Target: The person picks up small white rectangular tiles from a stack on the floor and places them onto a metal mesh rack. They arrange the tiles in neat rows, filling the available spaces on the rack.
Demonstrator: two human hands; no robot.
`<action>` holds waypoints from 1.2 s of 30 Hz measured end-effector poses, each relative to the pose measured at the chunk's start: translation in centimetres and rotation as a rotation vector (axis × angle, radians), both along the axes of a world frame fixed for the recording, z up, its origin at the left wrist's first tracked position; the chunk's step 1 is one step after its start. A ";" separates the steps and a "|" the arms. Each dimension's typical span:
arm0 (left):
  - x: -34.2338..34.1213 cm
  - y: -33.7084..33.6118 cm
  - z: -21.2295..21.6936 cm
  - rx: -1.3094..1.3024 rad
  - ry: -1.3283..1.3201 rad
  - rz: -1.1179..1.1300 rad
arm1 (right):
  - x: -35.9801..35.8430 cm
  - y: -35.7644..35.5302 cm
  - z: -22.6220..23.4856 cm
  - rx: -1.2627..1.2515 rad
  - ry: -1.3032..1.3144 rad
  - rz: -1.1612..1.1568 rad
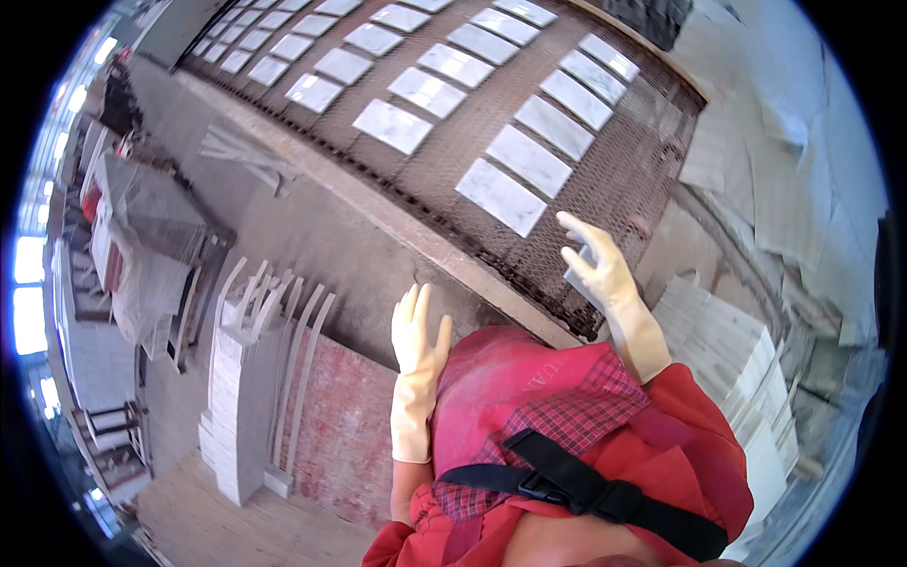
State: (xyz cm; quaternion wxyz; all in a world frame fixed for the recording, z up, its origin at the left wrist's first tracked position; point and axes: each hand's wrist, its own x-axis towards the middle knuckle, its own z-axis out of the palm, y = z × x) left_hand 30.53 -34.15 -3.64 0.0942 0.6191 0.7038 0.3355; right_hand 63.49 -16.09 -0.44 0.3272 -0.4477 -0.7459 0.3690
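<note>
Both my hands wear cream rubber gloves. My left hand (416,331) is held up in front of my apron (510,378), its fingers stretched out and nothing in it. To the right, my right hand (600,269) reaches over the near edge of a wire-mesh conveyor (633,180), thumb and fingers apart and curved. A greyish patch shows behind that thumb; I cannot make out whether it is a thing or shaded glove. Closest to this hand lies a white, grey-veined stone tile (501,197), apart from the fingertips. More such tiles lie flat in rows farther along the mesh.
A rail (378,213) and a chain run along the conveyor's left side. At left stand stacked white slabs (231,406) with curved strips on top, beside a red-stained board (340,425). A stack of pale tiles (723,340) stands at right. Plastic-wrapped goods (156,246) sit far left.
</note>
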 end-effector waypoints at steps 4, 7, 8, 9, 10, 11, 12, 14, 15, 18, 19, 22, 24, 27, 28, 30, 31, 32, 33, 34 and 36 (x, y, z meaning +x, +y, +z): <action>-1.9 -4.5 0.7 0.053 0.007 0.166 | -7.9 0.6 2.3 0.122 0.042 0.275; -3.9 -7.7 2.5 0.128 0.023 0.285 | -13.4 -1.1 4.5 0.130 0.082 0.433; -4.5 -9.2 3.3 0.127 0.022 0.334 | -15.1 -2.3 4.7 0.058 0.085 0.451; -4.9 -10.3 4.7 0.102 0.014 0.368 | -16.5 -3.7 5.2 -0.002 0.076 0.474; -5.3 -11.5 6.3 0.077 -0.004 0.399 | -17.8 -5.3 6.6 -0.004 0.008 0.494; -5.6 -13.2 6.7 0.105 0.020 0.447 | -18.9 -6.2 6.2 -0.085 0.072 0.572; -5.7 -14.7 6.9 0.131 0.040 0.479 | -19.8 -7.6 6.7 -0.066 0.052 0.614; -5.5 -18.1 8.0 0.115 0.014 0.560 | -21.8 -10.1 8.3 -0.004 -0.017 0.714; -5.3 -20.2 8.4 0.130 0.018 0.634 | -23.1 -11.5 9.1 0.037 -0.065 0.787; -5.3 -23.9 7.1 0.135 -0.003 0.792 | -26.9 -13.4 8.6 0.122 -0.134 0.964; -5.3 -24.8 6.8 0.127 -0.022 0.829 | -28.0 -14.0 8.5 0.149 -0.141 1.008; -5.7 -27.9 4.8 0.132 -0.066 0.927 | -31.2 -16.5 8.7 0.284 -0.140 1.150; -6.0 -30.4 4.2 0.110 -0.111 0.978 | -33.5 -18.4 8.2 0.339 -0.115 1.253; -6.5 -33.8 3.4 0.093 -0.147 1.041 | -36.1 -21.2 7.8 0.344 -0.143 1.348; -6.6 -34.9 3.0 0.090 -0.152 1.059 | -37.0 -22.3 7.7 0.339 -0.146 1.380; -6.8 -37.0 2.8 0.074 -0.168 1.094 | -38.4 -24.2 7.8 0.314 -0.123 1.398; -6.8 -38.0 2.8 0.066 -0.177 1.105 | -39.1 -25.1 7.9 0.332 -0.123 1.422; -6.8 -38.8 2.8 0.060 -0.185 1.125 | -39.9 -26.0 8.1 0.350 -0.124 1.445; -7.2 -39.7 2.7 0.054 -0.189 1.144 | -40.8 -26.8 8.1 0.369 -0.119 1.467; -7.5 -40.4 2.5 0.048 -0.193 1.164 | -41.4 -27.5 8.1 0.381 -0.135 1.485; -7.7 -41.3 1.6 0.138 -0.189 1.207 | -43.3 -28.6 8.1 0.404 -0.164 1.526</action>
